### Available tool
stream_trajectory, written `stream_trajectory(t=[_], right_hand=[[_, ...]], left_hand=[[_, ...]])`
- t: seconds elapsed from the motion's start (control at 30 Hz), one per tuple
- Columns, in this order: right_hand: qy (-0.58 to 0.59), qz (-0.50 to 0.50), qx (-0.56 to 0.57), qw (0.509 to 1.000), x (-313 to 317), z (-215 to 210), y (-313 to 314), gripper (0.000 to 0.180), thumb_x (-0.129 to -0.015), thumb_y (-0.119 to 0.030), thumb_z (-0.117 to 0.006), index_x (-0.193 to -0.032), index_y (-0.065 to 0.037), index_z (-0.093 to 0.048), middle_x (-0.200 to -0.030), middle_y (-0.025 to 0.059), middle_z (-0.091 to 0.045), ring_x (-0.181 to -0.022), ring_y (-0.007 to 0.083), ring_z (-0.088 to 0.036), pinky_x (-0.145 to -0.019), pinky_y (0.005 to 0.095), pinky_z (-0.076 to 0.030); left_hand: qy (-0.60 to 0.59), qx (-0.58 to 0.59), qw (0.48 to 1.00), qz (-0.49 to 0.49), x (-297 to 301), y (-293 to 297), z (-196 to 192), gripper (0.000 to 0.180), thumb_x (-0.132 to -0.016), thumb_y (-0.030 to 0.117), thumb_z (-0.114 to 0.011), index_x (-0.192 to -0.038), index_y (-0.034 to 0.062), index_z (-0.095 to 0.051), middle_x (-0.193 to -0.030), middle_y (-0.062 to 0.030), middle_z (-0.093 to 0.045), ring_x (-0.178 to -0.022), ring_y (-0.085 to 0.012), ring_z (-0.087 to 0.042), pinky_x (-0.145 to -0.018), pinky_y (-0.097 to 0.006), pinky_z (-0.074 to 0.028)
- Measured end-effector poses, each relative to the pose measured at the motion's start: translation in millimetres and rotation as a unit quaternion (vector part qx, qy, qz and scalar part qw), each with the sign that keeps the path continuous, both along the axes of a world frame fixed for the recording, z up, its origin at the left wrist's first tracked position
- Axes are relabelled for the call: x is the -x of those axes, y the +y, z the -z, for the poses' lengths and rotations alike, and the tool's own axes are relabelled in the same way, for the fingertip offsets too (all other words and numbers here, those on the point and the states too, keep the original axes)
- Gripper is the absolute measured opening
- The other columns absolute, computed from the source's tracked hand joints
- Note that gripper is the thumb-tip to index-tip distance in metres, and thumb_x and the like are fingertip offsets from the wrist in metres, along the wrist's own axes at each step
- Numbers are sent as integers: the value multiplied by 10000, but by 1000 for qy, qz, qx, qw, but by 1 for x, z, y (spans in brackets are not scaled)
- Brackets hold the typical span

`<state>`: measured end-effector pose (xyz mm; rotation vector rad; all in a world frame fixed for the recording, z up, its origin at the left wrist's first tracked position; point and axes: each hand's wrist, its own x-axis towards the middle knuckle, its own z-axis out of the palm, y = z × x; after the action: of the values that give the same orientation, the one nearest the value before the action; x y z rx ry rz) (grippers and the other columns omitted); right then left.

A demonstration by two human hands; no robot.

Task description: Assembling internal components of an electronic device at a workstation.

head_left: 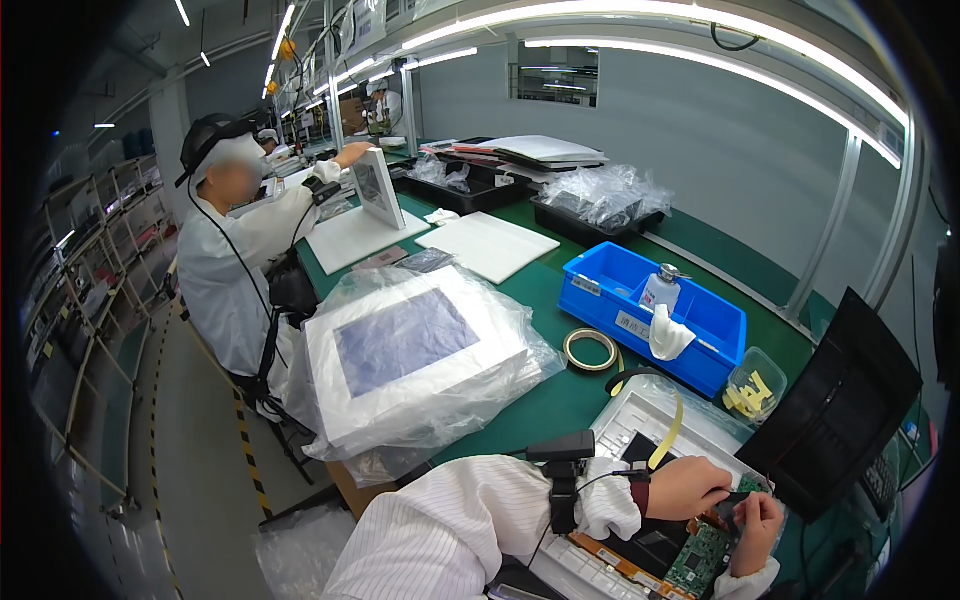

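Observation:
My left hand (688, 488) reaches over an opened white device housing (627, 418), its fingers pinched together. Close beside it on the right, my right hand (758, 528) also has its fingers pinched. Between the fingertips of both hands shows a small dark piece (738, 497), too small to name. Under the hands, a green circuit board (697, 558) lies in the housing next to black panels and an orange strip (612, 558). A curved pale yellow strip (667, 432) stands up from the housing near my left wrist.
A plastic-wrapped white framed panel (410, 340) lies to the left. Beyond the housing are a tape roll (591, 350), a blue divided bin (640, 325) with a bottle (660, 287), and a clear tub (754, 385). A black monitor (835, 405) stands right. A co-worker (235, 250) holds a white panel.

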<state>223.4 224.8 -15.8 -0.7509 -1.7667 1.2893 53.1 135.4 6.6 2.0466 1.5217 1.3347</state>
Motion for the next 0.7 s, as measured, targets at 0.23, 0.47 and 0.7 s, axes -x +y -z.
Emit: stream_trajectory(t=[0.23, 0.47, 0.7], right_hand=[[-3, 0, 3, 1000, 0, -2, -3, 200, -837, -146, -513, -688, -14, -523, -600, 20, -525, -516, 58, -448, -481, 183, -353], [-3, -2, 11, 1000, 0, -1, -3, 195, -838, -144, -514, -702, -6, -531, -607, 28, -533, -521, 60, -454, -482, 183, -355], [-5, -4, 16, 1000, 0, 0, -3, 194, -840, -144, -513, -708, -4, -534, -612, 34, -542, -522, 62, -461, -483, 182, -359]], left_hand=[[1, 5, 1000, 5, 0, -4, -2, 120, -763, 140, -522, -741, 22, -530, -621, -155, -540, -634, -339, -535, -567, -398, -402], [7, 14, 1000, 1, 0, -3, -2, 125, -766, 148, -524, -748, 26, -540, -623, -150, -547, -638, -331, -541, -572, -393, -409], [10, 18, 1000, 4, 0, -3, -2, 131, -768, 153, -525, -752, 25, -544, -630, -149, -553, -637, -328, -545, -572, -392, -412]])
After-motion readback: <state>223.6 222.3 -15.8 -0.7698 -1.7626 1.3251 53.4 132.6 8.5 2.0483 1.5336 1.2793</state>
